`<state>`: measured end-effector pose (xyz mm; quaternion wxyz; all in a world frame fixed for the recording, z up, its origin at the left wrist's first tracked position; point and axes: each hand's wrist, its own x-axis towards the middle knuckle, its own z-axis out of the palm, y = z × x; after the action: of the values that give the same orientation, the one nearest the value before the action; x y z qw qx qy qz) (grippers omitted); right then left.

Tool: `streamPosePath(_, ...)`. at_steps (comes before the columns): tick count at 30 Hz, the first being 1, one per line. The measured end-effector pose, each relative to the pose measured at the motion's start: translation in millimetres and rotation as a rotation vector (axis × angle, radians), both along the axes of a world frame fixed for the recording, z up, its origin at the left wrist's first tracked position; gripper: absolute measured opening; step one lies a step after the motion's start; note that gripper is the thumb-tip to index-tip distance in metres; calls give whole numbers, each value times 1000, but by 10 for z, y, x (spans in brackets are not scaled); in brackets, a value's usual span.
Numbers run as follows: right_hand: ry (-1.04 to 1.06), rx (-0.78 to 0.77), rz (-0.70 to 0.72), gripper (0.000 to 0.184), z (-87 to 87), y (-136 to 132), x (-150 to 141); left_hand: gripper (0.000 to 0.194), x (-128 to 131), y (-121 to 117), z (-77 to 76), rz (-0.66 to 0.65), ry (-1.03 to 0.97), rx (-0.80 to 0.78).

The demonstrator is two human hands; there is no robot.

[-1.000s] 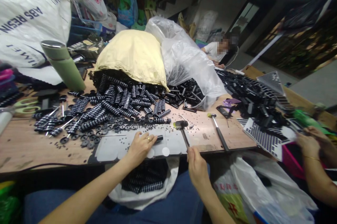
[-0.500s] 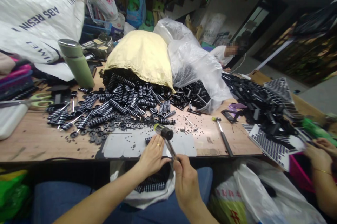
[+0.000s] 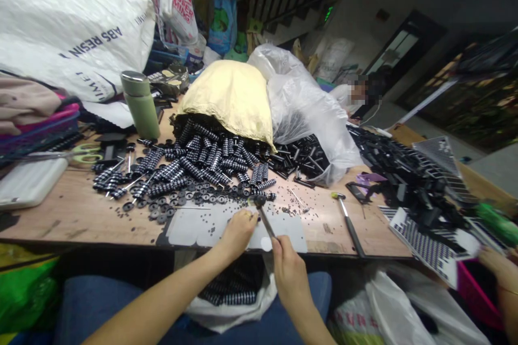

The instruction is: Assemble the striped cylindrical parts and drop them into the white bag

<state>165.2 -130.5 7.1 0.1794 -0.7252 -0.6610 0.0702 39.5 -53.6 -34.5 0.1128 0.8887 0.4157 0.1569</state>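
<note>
My right hand [image 3: 289, 264] is closed around the handle of a small hammer [image 3: 267, 222], which tilts up and away from me. The dark hammer head is slightly blurred and sits beside the fingertips of my left hand [image 3: 239, 231]. Those left fingers are curled and pressed together over a grey plate [image 3: 285, 229] at the table's front edge; whatever they pinch is hidden. Beyond the plate lies a heap of black ribbed rollers [image 3: 194, 161] with light stripes, and small black discs [image 3: 202, 194] are scattered in front of it.
A second hammer [image 3: 350, 226] lies to the right. Black parts [image 3: 404, 172] are piled farther right, near another person's arm [image 3: 499, 269]. A green flask [image 3: 140, 107] and scissors [image 3: 86, 154] stand at left. An open white bag [image 3: 226, 315] with rollers sits at my lap.
My left hand has gone from stretched fingers by a roller to a closed grip. The hammer head is now lower relative to the plate. The whole view has shifted slightly.
</note>
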Motion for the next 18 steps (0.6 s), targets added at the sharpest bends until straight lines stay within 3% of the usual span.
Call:
streamPosePath(2,-50,14,-72,42,-13,43,230,33,-54,0,127,16,-7,-19)
streamPosePath(4,-146,0,-136,42,-99,89,489,28,-156,145,254,91,-47,22)
streamPosePath(8,-305,-41,-225,37,-378,156,932,39,-414,939,452,545,-49,175)
streamPosePath(10,-337,-29,-217,34,-478,216,1075,46,-501,1381,489,651,55,109)
streamPosePath(13,-307,36,-171,29,-494,442,1189,44,-533,1789,478,636,103,59)
streamPosePath(18,-162,59,-203,23,-296,1214,1281,32,-522,1864,443,579,126,61)
